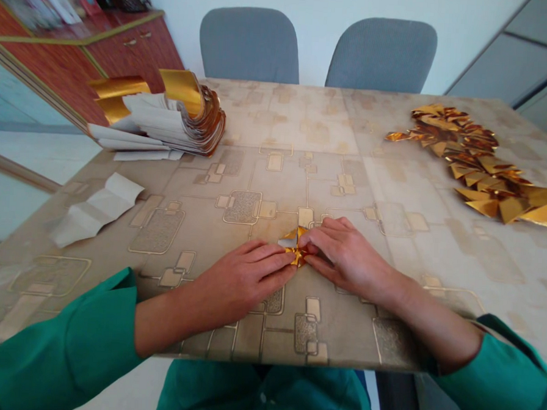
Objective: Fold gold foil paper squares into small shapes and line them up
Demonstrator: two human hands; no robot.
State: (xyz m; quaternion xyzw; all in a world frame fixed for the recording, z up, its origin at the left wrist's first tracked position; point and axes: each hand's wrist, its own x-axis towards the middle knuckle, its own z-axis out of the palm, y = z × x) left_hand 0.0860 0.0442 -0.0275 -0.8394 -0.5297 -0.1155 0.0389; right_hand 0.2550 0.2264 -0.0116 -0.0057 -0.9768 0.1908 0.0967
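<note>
On the counter's near half: folded foil piece, pinched in closed right grip and pressed beneath flattened left grip — apparently for steadying, impossible to tell if also pinching — with sheet stack and folded-foil pile set well apart, probably for working room.

Patterned table. On it: stack far left, creased sheet nearer; folded gold cluster far right; small gold piece near middle front.
</note>
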